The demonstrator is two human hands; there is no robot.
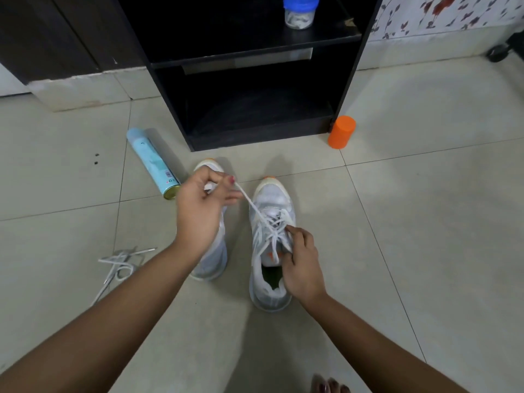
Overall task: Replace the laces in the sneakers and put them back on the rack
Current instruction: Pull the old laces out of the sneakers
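Two white sneakers with orange toe tips stand side by side on the tiled floor before a black rack (pixel 348 80). The right sneaker (pixel 272 245) has a white lace (pixel 255 208) crossed through its eyelets. My left hand (pixel 201 211) pinches one end of that lace and holds it taut, up and to the left. My right hand (pixel 302 265) grips the sneaker's tongue and upper eyelet area. The left sneaker (pixel 211 262) lies mostly hidden under my left hand and wrist. A loose white lace (pixel 119 268) lies in a tangle on the floor at the left.
A light blue spray can (pixel 153 163) lies on the floor left of the rack. An orange cylinder (pixel 341 131) stands at the rack's right foot. A blue-lidded jar (pixel 300 11) sits on the rack's upper shelf. My toes (pixel 329 387) show at the bottom edge.
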